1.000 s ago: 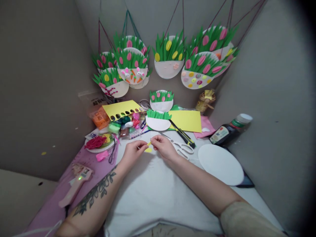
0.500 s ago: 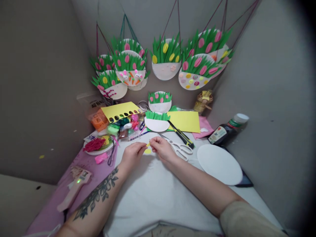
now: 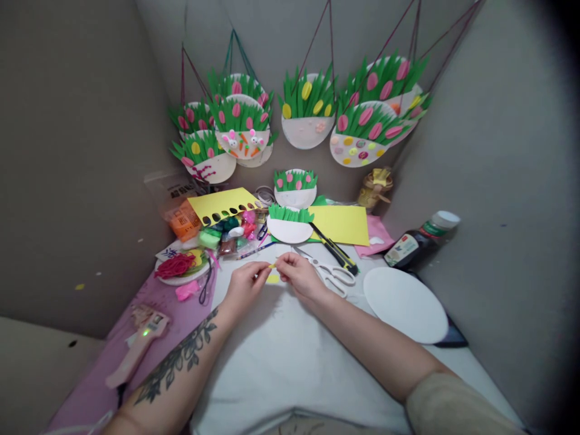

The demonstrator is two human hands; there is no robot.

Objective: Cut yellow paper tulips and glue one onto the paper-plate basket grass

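Between the fingertips of both hands is a small yellow paper piece (image 3: 272, 266). My left hand (image 3: 248, 281) pinches its left end, and my right hand (image 3: 296, 273) pinches it from the right. Just below the fingertips, a yellow paper oval (image 3: 272, 279) lies flat on the white cloth. Beyond the hands sits a white half-plate pocket (image 3: 290, 231) with green paper grass. White-handled scissors (image 3: 335, 277) lie beside my right hand, with a black and yellow cutter (image 3: 335, 249) behind them.
Decorated plates (image 3: 307, 130) hang at the back. Yellow sheets (image 3: 342, 225), bagged clay (image 3: 211, 237) and a yarn-topped plate (image 3: 174, 279) surround the work spot. A glue gun (image 3: 140, 347) is at left; a dark bottle (image 3: 419, 241) and white oval plate (image 3: 405, 305) are at right.
The camera view has shifted slightly, moving the scene a little right and down. Both hands keep their pinch on the yellow piece, which is turned slightly between the fingertips.
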